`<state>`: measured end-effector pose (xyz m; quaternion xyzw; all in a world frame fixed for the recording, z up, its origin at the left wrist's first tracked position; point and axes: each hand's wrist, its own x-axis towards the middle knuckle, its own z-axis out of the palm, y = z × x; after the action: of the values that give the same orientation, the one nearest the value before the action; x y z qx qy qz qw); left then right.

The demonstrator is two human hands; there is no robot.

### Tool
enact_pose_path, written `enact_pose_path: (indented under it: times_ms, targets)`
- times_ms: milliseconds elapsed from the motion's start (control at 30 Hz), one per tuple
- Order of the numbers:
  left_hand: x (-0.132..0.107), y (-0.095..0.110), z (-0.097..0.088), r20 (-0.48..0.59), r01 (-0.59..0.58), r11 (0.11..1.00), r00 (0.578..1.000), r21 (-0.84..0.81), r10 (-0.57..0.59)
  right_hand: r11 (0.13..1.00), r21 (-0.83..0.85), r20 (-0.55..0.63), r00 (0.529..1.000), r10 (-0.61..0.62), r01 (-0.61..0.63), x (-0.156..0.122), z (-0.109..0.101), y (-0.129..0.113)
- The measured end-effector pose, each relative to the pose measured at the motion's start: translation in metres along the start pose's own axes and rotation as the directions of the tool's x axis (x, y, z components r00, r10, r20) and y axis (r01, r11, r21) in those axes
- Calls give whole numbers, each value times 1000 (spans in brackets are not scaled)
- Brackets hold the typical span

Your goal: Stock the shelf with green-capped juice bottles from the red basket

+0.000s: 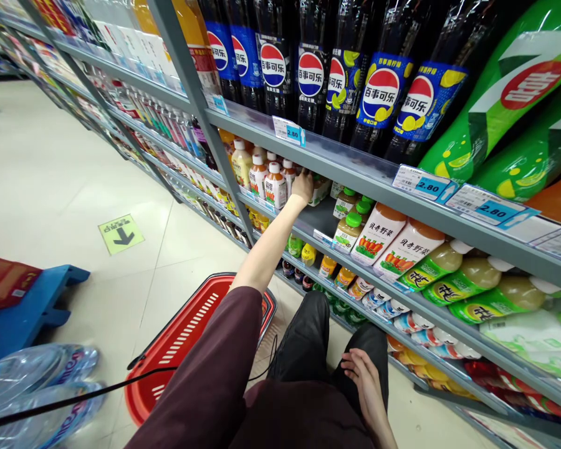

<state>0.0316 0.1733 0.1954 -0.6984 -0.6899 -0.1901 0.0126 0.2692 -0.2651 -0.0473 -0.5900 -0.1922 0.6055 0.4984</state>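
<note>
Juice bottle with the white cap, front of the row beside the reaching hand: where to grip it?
Probably around the neck under the cap, from the aisle side: the juice bottle stands upright at the shelf edge, neighbours crowd its flanks, and the left hand is beside it.

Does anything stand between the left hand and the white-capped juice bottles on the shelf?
Nothing visible does. The left hand is at the right end of the white-capped juice bottles, just under the shelf edge above. Whether its fingers touch a bottle, I cannot tell.
</note>
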Motion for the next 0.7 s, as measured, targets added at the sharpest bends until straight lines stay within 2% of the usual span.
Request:
enact_pose_path:
  times_ms: [233,500,700]
  targets:
    - [-6,4,-3,1,51,999,999,-13,-51,1000,-9,-9,1000,-14,14,0,-3,0]
    - [-4,5,-4,5,4,1000,1000,26,-4,1000,-8,-58,998,-28,28,-1,-16,3]
    - [3,-5,-1,-12,2,999,1000,34,-2,1000,0,-51,998,-29,29,-1,-16,3]
